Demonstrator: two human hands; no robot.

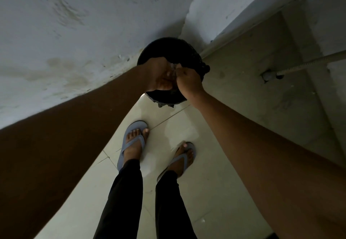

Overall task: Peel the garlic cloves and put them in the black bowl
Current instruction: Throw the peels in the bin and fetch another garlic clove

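Both of my hands are held together over a round black bin [169, 48] lined with a black bag, which stands on the floor in the wall corner. My left hand [159, 75] is cupped, its fingers curled round small pale scraps that look like garlic peels [175, 68]. My right hand [188, 82] touches it from the right and pinches the same scraps with its fingertips. No garlic clove and no black bowl can be made out in this dim view.
My feet in grey flip-flops [133, 141] stand on pale floor tiles just before the bin. A stained white wall [74, 32] runs along the left. A grey concrete surface with a flexible hose [307, 62] lies to the right.
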